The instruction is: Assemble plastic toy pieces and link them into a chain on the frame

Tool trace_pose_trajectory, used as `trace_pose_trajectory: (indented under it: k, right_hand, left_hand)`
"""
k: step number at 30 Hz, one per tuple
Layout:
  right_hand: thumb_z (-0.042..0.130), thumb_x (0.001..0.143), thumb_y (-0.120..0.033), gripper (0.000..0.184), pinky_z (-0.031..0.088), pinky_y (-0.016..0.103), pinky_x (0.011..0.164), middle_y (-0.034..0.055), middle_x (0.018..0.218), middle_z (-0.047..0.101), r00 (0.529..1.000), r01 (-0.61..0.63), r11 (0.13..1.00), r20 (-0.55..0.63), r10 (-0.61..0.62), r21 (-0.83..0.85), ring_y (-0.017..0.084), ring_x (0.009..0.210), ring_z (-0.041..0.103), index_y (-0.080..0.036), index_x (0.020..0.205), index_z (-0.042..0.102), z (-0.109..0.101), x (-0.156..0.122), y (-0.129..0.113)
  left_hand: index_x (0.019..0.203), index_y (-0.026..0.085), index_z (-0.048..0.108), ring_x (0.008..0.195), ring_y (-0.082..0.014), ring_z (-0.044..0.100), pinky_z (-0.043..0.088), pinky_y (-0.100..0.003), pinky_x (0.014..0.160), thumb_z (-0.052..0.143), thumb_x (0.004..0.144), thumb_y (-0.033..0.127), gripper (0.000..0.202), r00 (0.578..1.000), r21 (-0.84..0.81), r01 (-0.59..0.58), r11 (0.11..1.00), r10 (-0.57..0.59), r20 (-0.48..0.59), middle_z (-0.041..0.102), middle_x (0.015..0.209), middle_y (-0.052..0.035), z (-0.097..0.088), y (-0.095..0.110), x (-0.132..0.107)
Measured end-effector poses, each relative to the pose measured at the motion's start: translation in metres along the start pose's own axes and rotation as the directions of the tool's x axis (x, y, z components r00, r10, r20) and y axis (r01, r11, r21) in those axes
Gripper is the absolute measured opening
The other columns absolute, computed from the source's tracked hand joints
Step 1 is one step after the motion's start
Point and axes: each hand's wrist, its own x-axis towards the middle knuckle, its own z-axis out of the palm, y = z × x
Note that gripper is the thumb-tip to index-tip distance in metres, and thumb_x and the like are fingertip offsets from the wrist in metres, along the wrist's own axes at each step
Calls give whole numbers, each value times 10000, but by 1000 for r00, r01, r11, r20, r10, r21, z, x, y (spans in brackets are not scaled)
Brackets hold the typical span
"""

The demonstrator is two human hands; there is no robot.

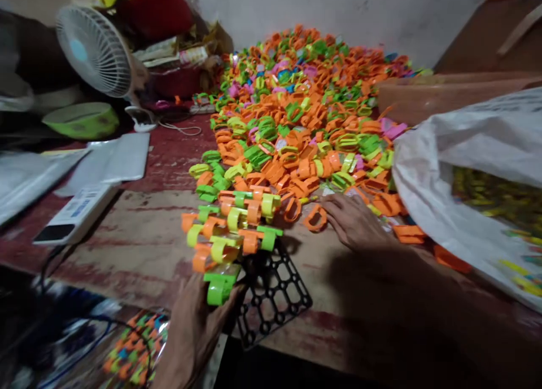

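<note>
My left hand grips the near edge of a black grid tray that is tilted up and filled with several orange, yellow and green plastic ring pieces. My right hand lies on the worn table, fingers bent and touching an orange ring piece at the edge of a big heap of coloured ring pieces.
A white plastic sack with more coloured pieces lies at the right. At the left are a small white fan, a green bowl, a power strip and papers. A bag of coloured pieces sits below the table edge.
</note>
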Motion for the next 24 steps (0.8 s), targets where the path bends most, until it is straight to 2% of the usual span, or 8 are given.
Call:
trace_pose_trajectory:
  k: [2, 5, 8, 11, 14, 19, 22, 24]
  right_hand:
    - [421, 919, -161, 346, 469, 395, 810, 130, 1088, 692, 991, -113, 986, -57, 120, 125, 277, 971, 638, -165, 1188, 639, -5, -9, -14]
    - [470, 898, -220, 285, 461, 308, 612, 59, 812, 705, 938, -306, 913, -79, 337, 269, 219, 692, 636, -214, 1099, 672, -12, -22, -54]
    - [520, 870, -227, 207, 423, 258, 491, 2, 655, 669, 945, -297, 871, -10, 327, 391, 166, 510, 572, -237, 977, 698, -18, -30, -98]
    - [541, 869, -207, 208, 507, 243, 589, 14, 846, 738, 953, -245, 797, -14, 302, 552, 172, 684, 676, -242, 994, 704, -21, -29, -126]
    - [536, 889, -190, 190, 546, 275, 730, 41, 958, 742, 952, -202, 748, -53, 302, 632, 193, 845, 702, -236, 941, 712, -15, -21, -143]
    - [621, 855, -238, 114, 566, 291, 700, 48, 803, 747, 900, -306, 713, -52, 432, 630, 215, 744, 719, -217, 872, 732, 4, -6, -166]
    - [620, 866, -257, 172, 581, 306, 765, 68, 930, 766, 891, -297, 692, -69, 448, 658, 225, 843, 731, -211, 982, 739, 7, -8, -167]
    - [622, 869, -302, 160, 586, 287, 709, 63, 880, 763, 878, -335, 662, -34, 478, 671, 210, 772, 724, -207, 925, 738, 4, -15, -161]
  left_hand:
    - [917, 213, 674, 833, -298, 699, 578, -472, 768, 623, 835, 551, 351, 1000, 3, -1, 1000, 1, 8, 739, 879, -81, -4, 13, 1]
    - [904, 210, 652, 862, -299, 680, 552, -472, 787, 633, 818, 491, 294, 998, -43, -32, 999, 30, -47, 728, 900, -81, -3, 22, 5]
    - [921, 216, 648, 862, -282, 660, 532, -428, 754, 640, 817, 464, 269, 999, -76, -35, 997, 33, -22, 717, 891, -65, -1, 24, 8]
    - [866, 213, 634, 797, -257, 633, 503, -379, 701, 636, 819, 449, 240, 999, -67, -37, 997, 37, 7, 687, 811, -48, -3, 27, 9]
    - [876, 205, 628, 779, -236, 622, 485, -346, 681, 635, 828, 425, 225, 999, -76, -46, 996, 48, 20, 685, 830, -49, -4, 30, 8]
    - [876, 207, 631, 738, -211, 617, 463, -308, 651, 674, 820, 375, 183, 997, -16, -75, 997, 75, -37, 687, 815, -36, -2, 29, 8]
    - [845, 205, 637, 704, -215, 619, 453, -316, 641, 672, 816, 304, 109, 985, 55, -154, 987, 158, -75, 683, 776, -30, -1, 26, 8]
    - [816, 208, 635, 700, -222, 629, 451, -320, 634, 663, 817, 282, 80, 971, 82, -210, 974, 218, -102, 678, 744, -22, 0, 25, 8]
